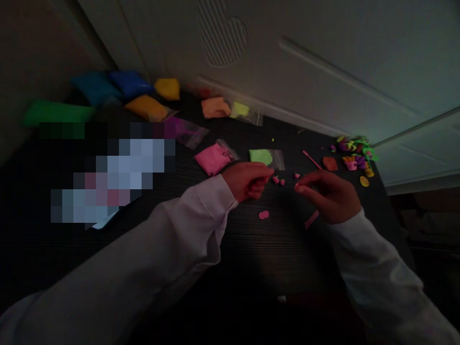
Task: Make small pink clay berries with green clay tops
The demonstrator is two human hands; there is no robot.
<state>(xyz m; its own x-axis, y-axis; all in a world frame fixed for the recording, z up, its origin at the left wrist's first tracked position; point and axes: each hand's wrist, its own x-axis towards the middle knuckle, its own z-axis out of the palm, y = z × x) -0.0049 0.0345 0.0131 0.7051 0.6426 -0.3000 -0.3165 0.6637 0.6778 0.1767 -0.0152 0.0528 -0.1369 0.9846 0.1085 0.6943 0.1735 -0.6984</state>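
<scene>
My left hand (248, 182) is closed above the dark table, thumb and forefinger pinched together; anything between them is too small to make out. Opposite it, my right hand (328, 195) is also in a pinch, and I cannot tell what its fingertips hold. Small pink strawberry-like clay pieces (275, 179) lie by the fingertips, with another similar piece (296, 176) nearer the right hand. Below the left hand lie flat pink clay discs (263, 215), overlapping. A pink flat strip (311, 219) sticks out from under the right hand. Beyond that hand lies a thin pink stick (311, 159).
Bags of pink clay (212, 160) and light green clay (260, 156) lie beyond my hands. Several colourful clay figures (355, 160) crowd the right edge beside a red clay lump (329, 163). A blurred-out device (118, 179) stands left. A white panel (323, 62) closes the back.
</scene>
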